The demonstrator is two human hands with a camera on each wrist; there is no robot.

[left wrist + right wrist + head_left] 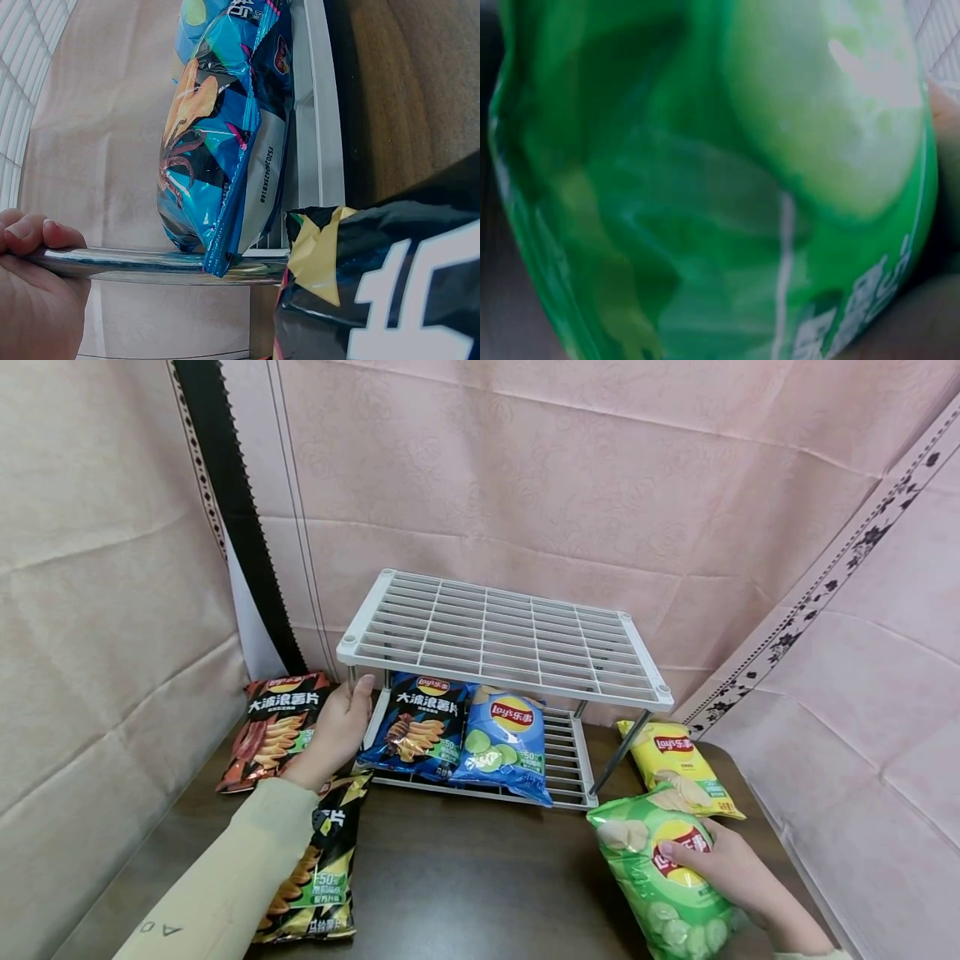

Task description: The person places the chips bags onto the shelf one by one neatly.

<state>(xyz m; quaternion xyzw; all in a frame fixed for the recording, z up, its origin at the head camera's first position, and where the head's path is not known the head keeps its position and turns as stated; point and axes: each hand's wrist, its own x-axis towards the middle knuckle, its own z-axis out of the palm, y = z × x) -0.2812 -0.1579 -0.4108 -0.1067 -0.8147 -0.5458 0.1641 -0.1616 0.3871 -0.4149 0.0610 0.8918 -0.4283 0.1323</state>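
Head | left hand (342, 715) grips 1 post (150, 265) | right hand (723, 864) grips 1 of 6 bags (648, 881)

1. A glossy green bag (667, 247) fills most of the view (blurred enough to smear its small print).
2. On the bag's upper right, a big pale green slice (825, 97) is printed; on its lower right, white characters (855, 307).
3. Beside the bag's right edge, parts of the right hand (915, 322) show.
4. Left of the bag: a dark surface (514, 292).
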